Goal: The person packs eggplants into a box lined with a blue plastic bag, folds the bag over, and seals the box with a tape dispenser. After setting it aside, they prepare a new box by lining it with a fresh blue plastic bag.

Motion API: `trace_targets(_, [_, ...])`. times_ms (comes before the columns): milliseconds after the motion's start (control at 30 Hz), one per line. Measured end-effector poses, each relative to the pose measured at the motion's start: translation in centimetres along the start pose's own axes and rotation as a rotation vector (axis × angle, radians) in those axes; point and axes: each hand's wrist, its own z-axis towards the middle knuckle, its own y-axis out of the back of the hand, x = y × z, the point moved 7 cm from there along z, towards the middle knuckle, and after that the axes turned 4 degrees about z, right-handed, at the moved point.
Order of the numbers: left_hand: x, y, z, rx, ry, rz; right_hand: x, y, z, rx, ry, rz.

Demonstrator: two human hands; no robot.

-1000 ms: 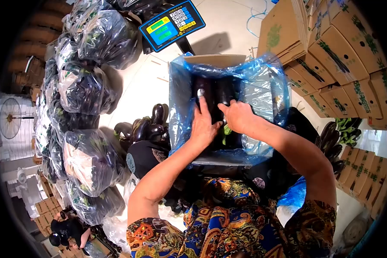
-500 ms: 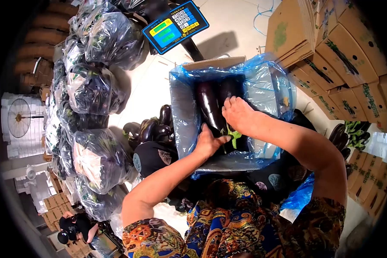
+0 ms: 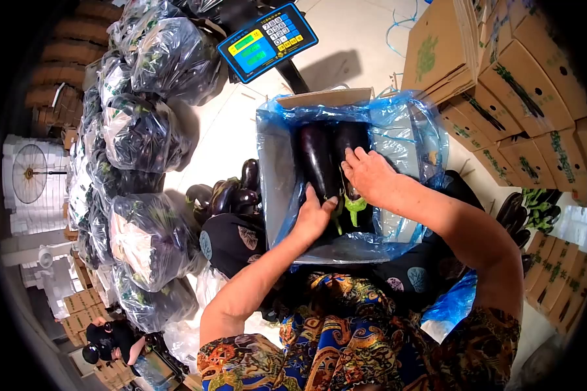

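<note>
An open box [image 3: 274, 189] lined with blue plastic film [image 3: 411, 140] sits in front of me. Two large dark eggplants lie side by side in it, their green stem ends toward me. My left hand [image 3: 314, 212] is closed around the lower end of the left eggplant [image 3: 317, 153], with the thumb on top. On the right eggplant [image 3: 351, 137], my right hand [image 3: 372, 174] presses from above and from the right, fingers bent over its side. Part of that eggplant is hidden under my fingers. Its green cap [image 3: 355, 207] shows below them.
A scale display [image 3: 267, 42] stands beyond the box. Loose eggplants [image 3: 225, 195] lie left of it, beside stacked plastic bags of eggplants [image 3: 143, 133]. Cardboard cartons [image 3: 528, 78] are piled at right, with more eggplants [image 3: 515, 208] below. Another person [image 3: 114, 342] is at lower left.
My left hand has shifted slightly, its thumb and fingers closer together at the stem end. My right hand has moved slightly down and right, and the right eggplant's green cap shows more fully.
</note>
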Motion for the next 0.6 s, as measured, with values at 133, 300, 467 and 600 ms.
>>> trace_targets(133, [-4.8, 1.4, -2.3, -0.179, -0.477, 0.647, 1.2, -0.3, 0.5, -0.008, 0.033, -0.041])
trace_targets(300, [-3.9, 0.4, -1.1, -0.11, -0.617, 1.02, 1.1, 0.0, 0.2, 0.013, 0.049, 0.012])
trace_targets(467, [-8.5, 4.0, -3.7, -0.023, -0.713, 0.714, -0.3, 2.8, -0.7, 0.004, -0.01, 0.265])
trace_targets(600, [-15.2, 9.8, -5.9, -0.177, -0.861, 0.353, -3.9, 13.9, -2.2, -0.328, -0.106, 0.579])
